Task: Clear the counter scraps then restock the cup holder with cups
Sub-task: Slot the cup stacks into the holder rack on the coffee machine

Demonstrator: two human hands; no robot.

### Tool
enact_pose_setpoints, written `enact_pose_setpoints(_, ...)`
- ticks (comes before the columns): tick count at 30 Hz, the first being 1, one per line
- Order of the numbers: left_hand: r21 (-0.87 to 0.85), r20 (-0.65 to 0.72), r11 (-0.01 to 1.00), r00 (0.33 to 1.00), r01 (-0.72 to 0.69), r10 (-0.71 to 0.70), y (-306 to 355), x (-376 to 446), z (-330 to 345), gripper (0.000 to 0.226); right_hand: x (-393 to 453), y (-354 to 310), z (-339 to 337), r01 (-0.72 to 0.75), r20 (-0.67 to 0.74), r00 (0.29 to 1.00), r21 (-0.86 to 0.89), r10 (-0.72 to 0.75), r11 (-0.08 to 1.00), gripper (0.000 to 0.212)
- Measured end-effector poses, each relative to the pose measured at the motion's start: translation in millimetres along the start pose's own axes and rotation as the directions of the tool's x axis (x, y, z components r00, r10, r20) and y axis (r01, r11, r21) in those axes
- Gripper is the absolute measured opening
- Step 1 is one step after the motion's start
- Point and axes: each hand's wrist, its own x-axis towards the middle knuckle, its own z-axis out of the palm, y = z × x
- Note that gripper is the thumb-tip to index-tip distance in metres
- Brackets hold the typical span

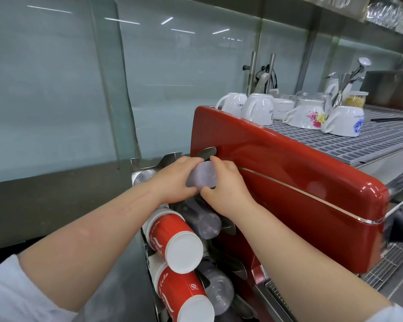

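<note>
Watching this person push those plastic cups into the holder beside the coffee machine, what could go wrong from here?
The clear cup stack is held by the left hand and right hand close against the red machine; it could jam on the metal slot flaps or crush. Knuckles might scrape those flaps. The red paper cups jutting out below could get bumped by a forearm.

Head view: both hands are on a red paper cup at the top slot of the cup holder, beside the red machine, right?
Not quite. In the head view both hands, left hand and right hand, hold a clear plastic cup, not a red paper one. The rest stands.
</note>
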Motion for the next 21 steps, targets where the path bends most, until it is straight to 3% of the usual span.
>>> enact_pose_setpoints(12, 0.115, 0.082, 0.989, 0.992, 0.089, -0.098, 0, 6, -1, 0.067, 14, 16, 17, 0.055, -0.012, 0.998, -0.142, -0.058, 0.988, 0.067)
enact_pose_setpoints(17, 0.128, 0.122, 0.987, 0.986, 0.100, -0.115, 4, 8, -5, 0.053, 21, 19, 22, 0.073, 0.022, 0.997, -0.190, -0.070, 0.979, 0.071)
enact_pose_setpoints(21, 0.144, 0.144, 0.983, 0.981, 0.111, -0.132, 6, 8, -8, 0.054, 25, 21, 25, 0.096, 0.041, 0.995, -0.240, -0.089, 0.966, 0.071)
